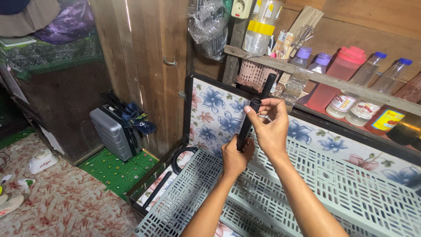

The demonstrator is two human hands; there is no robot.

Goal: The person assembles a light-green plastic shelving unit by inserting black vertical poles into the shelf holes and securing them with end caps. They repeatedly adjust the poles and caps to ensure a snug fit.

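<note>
The black tube's (245, 127) lower end is hidden inside the left hand (234, 158).

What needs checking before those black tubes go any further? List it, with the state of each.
1. Left hand grips the lower end of the front black tube: ok.
2. Right hand fingers pinch that tube's top end: ok.
3. Second black tube stands behind, close by: ok.
4. Whether the two tubes are joined: cannot tell.
5. Grey slotted shelf lies flat beneath the hands: ok.
6. Bottles on the wooden ledge stand near the tube tops: not ok.
</note>
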